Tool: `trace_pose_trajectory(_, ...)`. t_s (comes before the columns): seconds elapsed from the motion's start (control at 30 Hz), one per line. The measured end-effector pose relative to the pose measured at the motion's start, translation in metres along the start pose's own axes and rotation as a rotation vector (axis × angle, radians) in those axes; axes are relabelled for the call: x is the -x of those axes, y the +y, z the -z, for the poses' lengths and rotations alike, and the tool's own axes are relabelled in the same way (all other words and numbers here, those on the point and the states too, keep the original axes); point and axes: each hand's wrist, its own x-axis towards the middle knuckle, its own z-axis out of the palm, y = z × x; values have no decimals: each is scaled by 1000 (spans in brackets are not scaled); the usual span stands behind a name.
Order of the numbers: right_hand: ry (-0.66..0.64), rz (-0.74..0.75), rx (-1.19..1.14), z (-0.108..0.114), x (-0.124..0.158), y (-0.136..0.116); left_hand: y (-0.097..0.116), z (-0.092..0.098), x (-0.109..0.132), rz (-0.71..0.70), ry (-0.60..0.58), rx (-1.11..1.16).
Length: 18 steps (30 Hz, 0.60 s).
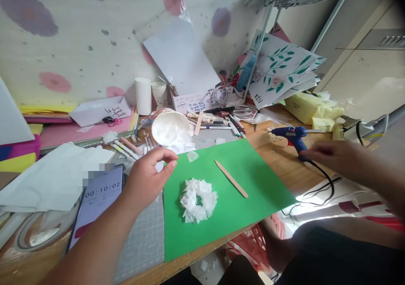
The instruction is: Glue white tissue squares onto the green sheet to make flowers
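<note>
My left hand [153,177] hovers by the left edge of a green paper sheet [190,242], its thumb and forefinger curled close together; whatever they may hold is too small to make out. Below and to the right of it, a ring of crumpled white tissue [205,204] lies on the sheet, with green showing through its middle. A flat wooden stick [231,178] rests slantwise on the paper. Over at the right, my right hand [332,156], slightly blurred, has its fingers closed at the handle of a blue glue gun [289,134]. A small tissue piece [192,156] sits at the sheet's top edge.
A white tub [172,122] filled with tissue pieces stands behind the sheet, beside several pens and markers. A phone [98,209] showing a timer lies left of my forearm, next to white papers [47,179]. The glue gun's black cable [329,188] hangs down at the right.
</note>
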Motion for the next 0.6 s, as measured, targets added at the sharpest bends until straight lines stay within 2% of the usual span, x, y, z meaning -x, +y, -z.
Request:
trace_pose_trajectory(0.07, -146, 107, -11, -18, -1, -50, -1, -1, 0, 7, 0, -49)
trace_pose_trajectory(0.13, -213, 222, -16, -38, -6, -96, -1, -3, 0, 19, -24, -107)
trace_pose_trajectory(0.17, -284, 297, 97, -47, -9, -113, -2, -4, -1, 26, -36, -139)
trace_pose_trajectory(0.23, -300, 334, 148, -60, -15, -135, -2, -5, -3, 42, -64, -201)
trace_pose_trajectory(0.3, -302, 345, 182, -66, -19, -143, 1, -7, -6, 56, -113, -268)
trace_pose_trajectory(0.43, -326, 330, 210, -63, -20, -136, 12, -17, -19, 57, -218, -418)
trace_pose_trajectory(0.6, -399, 345, 140, -36, -10, -115, 28, -45, -37, 88, -276, -614)
